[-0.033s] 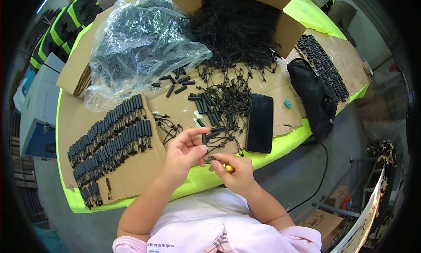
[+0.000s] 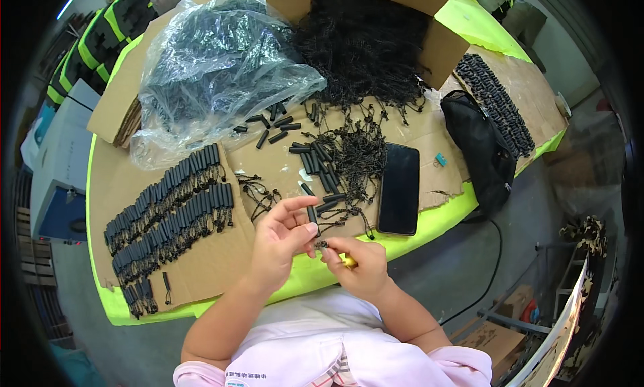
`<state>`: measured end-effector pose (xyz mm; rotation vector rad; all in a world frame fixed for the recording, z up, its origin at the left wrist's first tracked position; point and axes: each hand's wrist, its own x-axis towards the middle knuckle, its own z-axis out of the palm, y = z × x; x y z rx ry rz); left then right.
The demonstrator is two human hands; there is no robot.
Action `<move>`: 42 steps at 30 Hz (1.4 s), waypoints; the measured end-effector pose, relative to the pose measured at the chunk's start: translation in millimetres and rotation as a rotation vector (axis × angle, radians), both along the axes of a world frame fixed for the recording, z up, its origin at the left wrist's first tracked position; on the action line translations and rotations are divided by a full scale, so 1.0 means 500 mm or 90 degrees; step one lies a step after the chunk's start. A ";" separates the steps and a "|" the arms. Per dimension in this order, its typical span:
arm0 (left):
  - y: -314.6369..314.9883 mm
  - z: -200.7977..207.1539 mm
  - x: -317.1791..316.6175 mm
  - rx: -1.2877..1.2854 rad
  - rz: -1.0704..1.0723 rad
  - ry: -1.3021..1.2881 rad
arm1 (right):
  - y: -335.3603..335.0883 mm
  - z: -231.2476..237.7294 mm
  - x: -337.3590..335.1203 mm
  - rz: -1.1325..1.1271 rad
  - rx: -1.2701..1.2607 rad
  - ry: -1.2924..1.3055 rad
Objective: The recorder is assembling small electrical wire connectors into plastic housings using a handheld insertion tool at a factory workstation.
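Observation:
In front of my body, my left hand pinches a short black tube upright between thumb and forefinger. My right hand is closed just below and to the right, its fingertips at a dark knotted cord end. A tool with a yellow handle pokes out of the right fist; its working end is hidden. Beyond the hands lie loose black tubes and a tangled heap of black cords. Finished-looking tubes with cord loops lie in rows to the left.
A clear plastic bag of dark pieces and a cardboard box of black cords stand at the back. A phone, a teal binder clip and a black pouch lie right. More bundled rows sit at far right.

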<state>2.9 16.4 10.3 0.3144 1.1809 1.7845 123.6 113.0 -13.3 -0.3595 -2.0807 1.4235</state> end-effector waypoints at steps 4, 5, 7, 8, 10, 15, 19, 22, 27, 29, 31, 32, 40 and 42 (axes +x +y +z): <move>-0.021 0.009 0.029 0.052 0.071 -0.096 | -0.013 0.001 -0.008 -0.079 0.282 0.104; -0.026 0.006 0.034 0.061 0.099 -0.085 | -0.013 -0.001 -0.008 -0.095 0.336 0.114; -0.031 0.002 0.044 0.072 0.128 -0.074 | -0.017 -0.002 -0.010 -0.106 0.364 0.117; -0.033 0.000 0.049 0.072 0.145 -0.044 | -0.018 -0.002 -0.010 -0.118 0.391 0.121; -0.036 -0.003 0.053 0.073 0.163 -0.014 | -0.022 0.005 -0.010 -0.120 0.417 0.111; -0.036 -0.015 0.059 0.080 0.213 0.080 | -0.023 0.019 -0.011 -0.104 0.451 0.100; -0.035 -0.013 0.056 0.054 0.182 0.139 | -0.017 0.021 -0.014 -0.066 0.416 0.054; -0.035 -0.015 0.051 0.039 0.145 0.127 | -0.015 0.002 -0.014 -0.030 0.265 0.060; -0.031 -0.021 0.051 0.039 0.108 0.203 | -0.015 0.009 0.003 0.067 -0.134 -0.074; -0.030 -0.026 0.043 0.042 0.108 0.140 | -0.016 0.003 0.004 0.052 -0.192 -0.126; -0.029 -0.024 0.036 0.046 0.110 0.079 | -0.014 0.021 -0.004 0.020 -0.058 -0.098; -0.028 -0.020 0.033 0.053 0.126 -0.018 | -0.014 0.028 -0.008 -0.013 0.077 -0.069; -0.033 -0.019 0.030 0.071 0.196 -0.096 | -0.023 0.008 -0.009 -0.076 0.438 -0.025; -0.034 -0.026 0.034 0.060 0.217 -0.022 | -0.030 0.008 -0.010 -0.085 0.450 -0.040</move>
